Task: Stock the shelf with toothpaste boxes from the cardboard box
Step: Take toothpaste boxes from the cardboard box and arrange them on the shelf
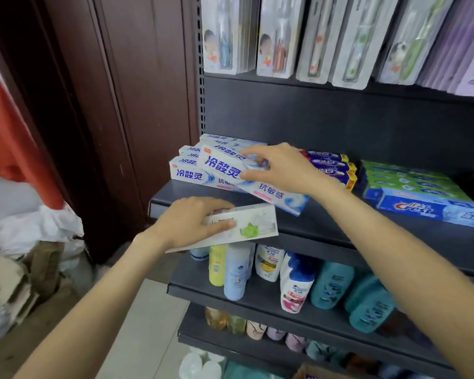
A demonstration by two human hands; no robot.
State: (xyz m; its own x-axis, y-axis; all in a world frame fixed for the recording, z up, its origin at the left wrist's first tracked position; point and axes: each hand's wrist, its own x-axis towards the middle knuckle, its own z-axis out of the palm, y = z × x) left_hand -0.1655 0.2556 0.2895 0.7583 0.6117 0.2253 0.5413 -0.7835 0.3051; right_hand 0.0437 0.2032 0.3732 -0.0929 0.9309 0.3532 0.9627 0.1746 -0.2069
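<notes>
My right hand (pixel 282 168) grips a white-and-blue toothpaste box (pixel 268 192), held tilted over the dark shelf (pixel 326 222) against a stack of the same boxes (pixel 188 175) at the shelf's left end. My left hand (pixel 186 222) holds a white toothpaste box with a green leaf (pixel 252 228), just in front of the shelf's front edge and below the other box. The cardboard box is not in view.
Dark blue boxes (pixel 331 165) and green and blue Crest boxes (pixel 422 195) fill the shelf to the right. Toothbrush packs (pixel 285 36) hang above. Bottles (pixel 296 283) stand on the lower shelves. A brown wooden panel (pixel 121 105) and bagged clutter (pixel 25 255) lie to the left.
</notes>
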